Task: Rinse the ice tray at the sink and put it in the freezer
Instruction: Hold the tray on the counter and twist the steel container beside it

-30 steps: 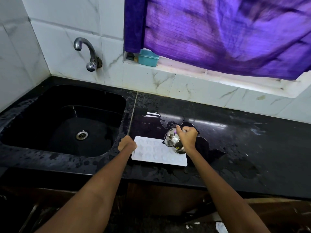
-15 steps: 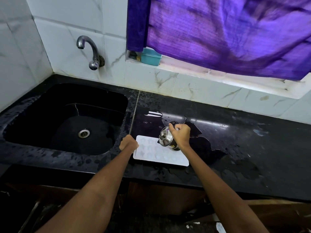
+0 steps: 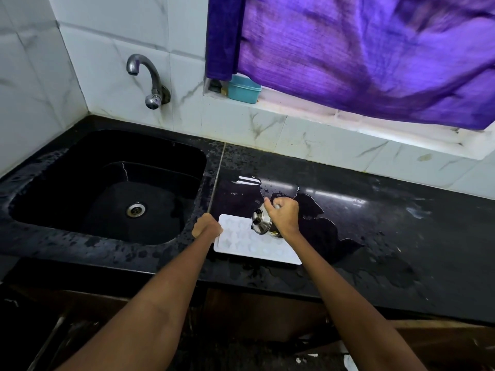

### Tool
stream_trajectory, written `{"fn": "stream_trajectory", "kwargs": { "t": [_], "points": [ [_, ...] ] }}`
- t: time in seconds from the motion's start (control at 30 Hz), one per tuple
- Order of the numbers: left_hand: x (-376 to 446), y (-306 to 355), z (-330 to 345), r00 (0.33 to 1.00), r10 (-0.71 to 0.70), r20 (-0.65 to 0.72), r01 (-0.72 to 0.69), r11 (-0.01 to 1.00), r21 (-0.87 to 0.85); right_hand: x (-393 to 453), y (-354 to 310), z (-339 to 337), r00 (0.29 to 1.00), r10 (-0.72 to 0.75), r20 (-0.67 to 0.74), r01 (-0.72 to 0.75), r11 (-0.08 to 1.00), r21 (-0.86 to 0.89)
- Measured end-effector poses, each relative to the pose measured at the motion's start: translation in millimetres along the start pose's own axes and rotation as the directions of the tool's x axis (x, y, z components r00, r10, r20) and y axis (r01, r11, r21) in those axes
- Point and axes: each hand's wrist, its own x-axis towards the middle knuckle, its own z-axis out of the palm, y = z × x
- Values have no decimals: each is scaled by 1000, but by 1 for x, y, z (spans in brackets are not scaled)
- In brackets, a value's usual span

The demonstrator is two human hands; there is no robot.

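Note:
A white ice tray [image 3: 249, 243] with several shaped moulds lies flat on the wet black counter [image 3: 388, 236], just right of the sink [image 3: 107, 183]. My left hand [image 3: 206, 228] grips the tray's left edge with curled fingers. My right hand [image 3: 282, 214] holds a small steel lidded pot [image 3: 261, 222], tilted on its side over the tray's far right part. The lid faces left toward my left hand. No freezer is in view.
A metal tap [image 3: 147, 76] sticks out of the tiled wall above the black sink, with no water running. A teal box [image 3: 243, 89] sits on the window ledge under a purple curtain [image 3: 361, 49]. A water puddle [image 3: 316, 223] spreads right of the tray.
My right hand has shifted the steel pot a little to the left and farther back over the tray. My left hand stays on the tray's left edge.

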Motion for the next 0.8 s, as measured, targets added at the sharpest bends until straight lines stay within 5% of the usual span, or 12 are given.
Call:
{"fn": "stream_trajectory", "kwargs": {
  "t": [0.3,0.6,0.8],
  "points": [
    [0,0,1,1000,-3,-14,3,1000,1,0,-1,-3,1000,20,-23,-20,1000,3],
    [3,-2,3,1000,-2,-15,1,1000,-18,12,13,-8,972,225,-74,-212,965,156],
    [7,-4,2,1000,0,20,2,998,-60,11,-3,-5,987,150,-56,-141,979,150]
  ]
}}
